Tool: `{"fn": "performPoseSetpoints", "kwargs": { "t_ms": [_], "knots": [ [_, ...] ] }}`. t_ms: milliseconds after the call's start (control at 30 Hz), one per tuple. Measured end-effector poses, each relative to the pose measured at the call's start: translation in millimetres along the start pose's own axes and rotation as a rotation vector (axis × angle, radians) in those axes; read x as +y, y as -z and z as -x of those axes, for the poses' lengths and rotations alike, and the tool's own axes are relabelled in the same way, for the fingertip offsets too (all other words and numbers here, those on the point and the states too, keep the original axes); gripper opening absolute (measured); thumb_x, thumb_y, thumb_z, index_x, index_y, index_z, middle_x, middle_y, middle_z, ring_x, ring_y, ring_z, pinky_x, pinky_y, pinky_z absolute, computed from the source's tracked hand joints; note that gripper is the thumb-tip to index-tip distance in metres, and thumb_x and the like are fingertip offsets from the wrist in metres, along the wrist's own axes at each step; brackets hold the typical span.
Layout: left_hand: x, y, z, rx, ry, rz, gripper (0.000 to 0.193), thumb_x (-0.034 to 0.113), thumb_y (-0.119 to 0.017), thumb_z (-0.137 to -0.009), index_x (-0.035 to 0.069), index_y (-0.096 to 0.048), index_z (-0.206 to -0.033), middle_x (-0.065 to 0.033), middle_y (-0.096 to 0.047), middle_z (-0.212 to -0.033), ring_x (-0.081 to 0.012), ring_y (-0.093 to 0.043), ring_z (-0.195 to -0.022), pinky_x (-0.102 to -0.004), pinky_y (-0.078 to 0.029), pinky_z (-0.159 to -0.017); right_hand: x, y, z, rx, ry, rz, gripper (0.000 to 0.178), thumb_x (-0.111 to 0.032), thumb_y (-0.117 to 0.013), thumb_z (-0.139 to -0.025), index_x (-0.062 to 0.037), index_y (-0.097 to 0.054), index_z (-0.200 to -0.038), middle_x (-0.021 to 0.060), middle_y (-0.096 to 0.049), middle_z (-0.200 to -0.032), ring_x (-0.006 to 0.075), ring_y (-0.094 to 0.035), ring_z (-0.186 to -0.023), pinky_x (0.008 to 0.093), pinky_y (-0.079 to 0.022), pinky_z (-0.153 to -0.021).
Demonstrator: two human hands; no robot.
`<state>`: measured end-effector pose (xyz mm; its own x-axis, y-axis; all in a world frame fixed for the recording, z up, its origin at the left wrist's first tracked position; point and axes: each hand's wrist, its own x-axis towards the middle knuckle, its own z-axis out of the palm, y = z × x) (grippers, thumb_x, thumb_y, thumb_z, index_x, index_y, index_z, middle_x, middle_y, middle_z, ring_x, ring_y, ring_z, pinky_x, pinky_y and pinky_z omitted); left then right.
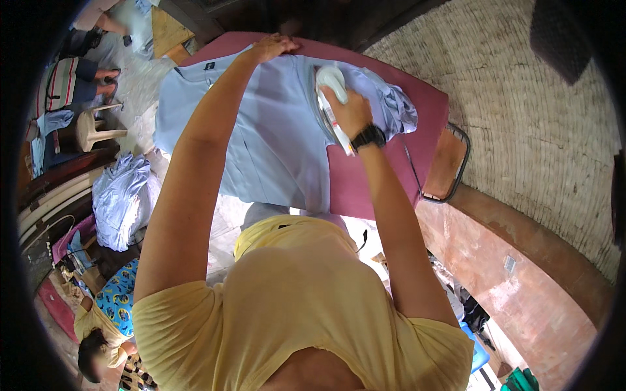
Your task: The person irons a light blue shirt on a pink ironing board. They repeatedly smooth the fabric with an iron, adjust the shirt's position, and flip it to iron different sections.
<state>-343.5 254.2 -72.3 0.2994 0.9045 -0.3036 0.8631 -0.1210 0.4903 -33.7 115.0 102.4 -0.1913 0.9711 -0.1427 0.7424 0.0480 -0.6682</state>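
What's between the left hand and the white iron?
Only a stretch of the light blue garment; the head view shows no separate object between the left hand and the white iron.

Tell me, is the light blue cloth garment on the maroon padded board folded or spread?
Mostly spread: the light blue cloth garment lies wide across the maroon padded board, though its right end is bunched.

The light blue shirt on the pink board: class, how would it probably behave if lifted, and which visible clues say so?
The light blue shirt would likely hang floppy, since its sleeve end bunches in soft folds. It seems light for its spread, as the cloth looks thin. It probably wouldn't roll, because its body lies flat across the pink board.
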Motion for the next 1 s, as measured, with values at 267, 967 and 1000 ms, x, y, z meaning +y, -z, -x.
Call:
{"fn": "performPoseSetpoints", "kwargs": {
  "t_ms": [267, 967, 1000],
  "knots": [
    [76.0, 52.9, 34.6, -0.130, 0.050, 0.193, 0.058, 0.060, -0.063, -0.079, 0.011, -0.064, -0.110, -0.0095, -0.052, -0.112, -0.0266, -0.048, -0.115, -0.0385, -0.040, -0.097, 22.0, 11.4, 16.1, -0.039, 0.091, 0.057, 0.055, -0.056, -0.061, -0.087, -0.0023, -0.072, -0.097, 0.0232, -0.069, -0.085, 0.0410, -0.067, -0.084, 0.0469, -0.053, -0.072],
    [58.8, 29.2, 13.5, 0.008, 0.167, 0.474, 0.048, 0.046, -0.041, -0.091, 0.012, -0.057, -0.120, -0.0059, -0.054, -0.102, -0.0186, -0.052, -0.100, -0.0340, -0.039, -0.090, -4.5, 23.1, 2.7, -0.145, -0.045, 0.071, 0.067, -0.066, -0.058, -0.082, -0.0044, -0.070, -0.105, 0.0237, -0.069, -0.093, 0.0409, -0.065, -0.093, 0.0464, -0.051, -0.082],
    [57.4, 28.4, 14.8, 0.020, 0.214, 0.503, 0.049, 0.048, -0.041, -0.091, 0.011, -0.058, -0.119, -0.0065, -0.055, -0.103, -0.0188, -0.052, -0.101, -0.0342, -0.039, -0.090, 7.9, 29.5, 19.4, -0.121, -0.016, 0.075, 0.066, -0.065, -0.060, -0.082, -0.0025, -0.071, -0.101, 0.0228, -0.070, -0.088, 0.0408, -0.067, -0.087, 0.0457, -0.053, -0.078]
  ]
}}
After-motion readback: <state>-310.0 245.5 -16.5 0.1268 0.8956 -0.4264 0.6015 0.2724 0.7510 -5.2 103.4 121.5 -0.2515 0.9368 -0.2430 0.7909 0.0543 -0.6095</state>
